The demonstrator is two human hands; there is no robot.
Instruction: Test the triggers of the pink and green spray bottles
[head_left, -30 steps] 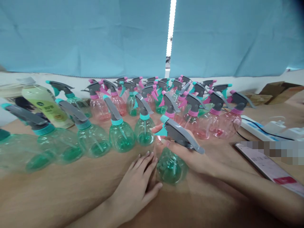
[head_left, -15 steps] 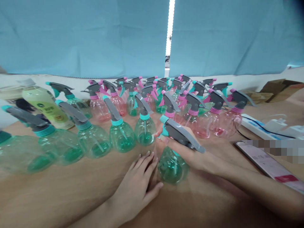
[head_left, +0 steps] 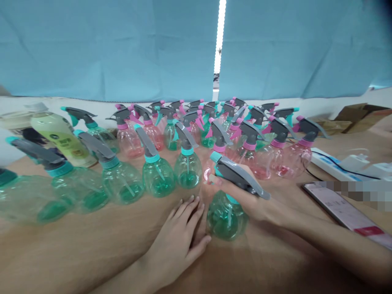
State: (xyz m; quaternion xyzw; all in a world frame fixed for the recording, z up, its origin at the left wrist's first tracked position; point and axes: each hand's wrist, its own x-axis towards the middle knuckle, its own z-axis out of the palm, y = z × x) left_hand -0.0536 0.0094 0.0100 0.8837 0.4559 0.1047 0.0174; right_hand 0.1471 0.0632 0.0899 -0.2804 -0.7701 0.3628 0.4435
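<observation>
My right hand (head_left: 241, 190) is wrapped round the neck and trigger of a green spray bottle (head_left: 225, 220) with a grey and turquoise head. Its fingers cover most of the collar, and the trigger looks squeezed. The bottle stands close to the table's near side with a little green liquid visible. To its left, my left hand (head_left: 183, 237) lies on the wooden table (head_left: 116, 249), fingers stretched out, holding nothing. Just beyond the hands stands another green spray bottle (head_left: 188, 169), beside a further green one (head_left: 157, 175).
More green bottles (head_left: 122, 181) run leftward in a row. Several pink bottles (head_left: 294, 157) stand behind and to the right. A phone (head_left: 346, 212) lies at right near a white power strip (head_left: 333, 163). A larger pale-green bottle (head_left: 63, 130) is at back left, cardboard (head_left: 355, 116) at back right.
My right hand and the held spray bottle have shifted slightly right and nearer, and the trigger appears pulled further in. My left hand stays almost where it was.
</observation>
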